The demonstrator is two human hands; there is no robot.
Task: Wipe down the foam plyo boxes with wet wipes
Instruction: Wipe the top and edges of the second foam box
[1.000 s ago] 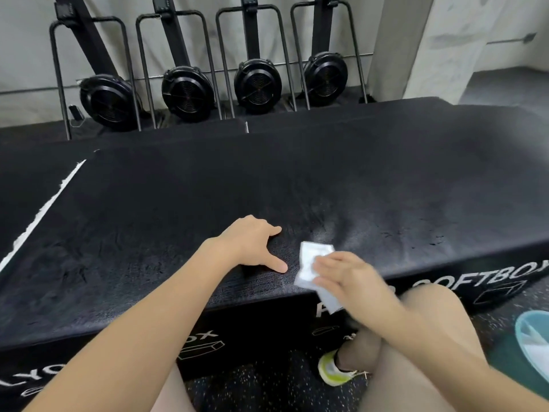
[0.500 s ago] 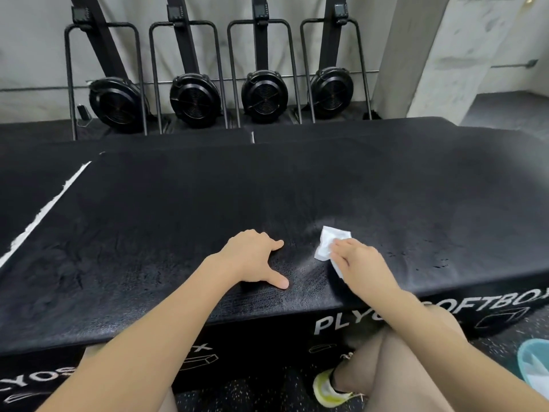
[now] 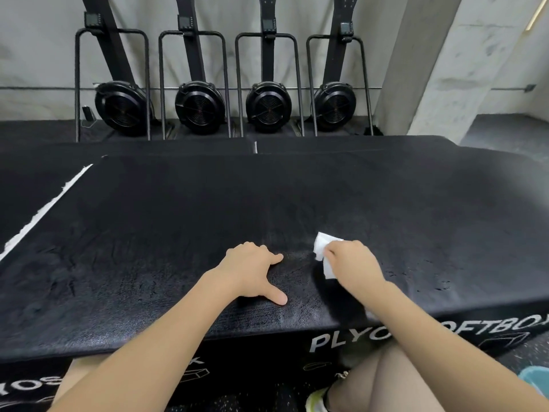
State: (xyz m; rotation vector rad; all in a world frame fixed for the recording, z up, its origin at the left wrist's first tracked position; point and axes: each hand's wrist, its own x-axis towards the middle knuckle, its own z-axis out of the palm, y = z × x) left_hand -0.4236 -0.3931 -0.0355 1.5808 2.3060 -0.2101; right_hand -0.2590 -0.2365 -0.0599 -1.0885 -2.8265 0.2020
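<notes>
On the top face of the nearest foam plyo box (image 3: 178, 233), close to its front edge, I have both hands at work. My right hand (image 3: 353, 263) has its grip closed over a folded white wet wipe (image 3: 320, 248), fingers curled down on it so the wipe lies pressed against the box top; part of the wipe sticks out beyond the fingertips, toward the far side of the box. I judge it is held that way so the palm can put weight on it through a stroke. My left hand (image 3: 252, 272) lies on the box just beside the right, holding nothing, its grip loose with the thumb splayed toward the front edge and the fingers bent against the vinyl; it looks like a brace, steadying me as I crouch in front of the box. The surface around the wipe has a faint sheen, perhaps damp, though I cannot be sure. More plyo boxes (image 3: 59, 150) lie behind this one, and beyond them four rowing machines (image 3: 196, 105) stand upright against the wall, well apart from the box.
</notes>
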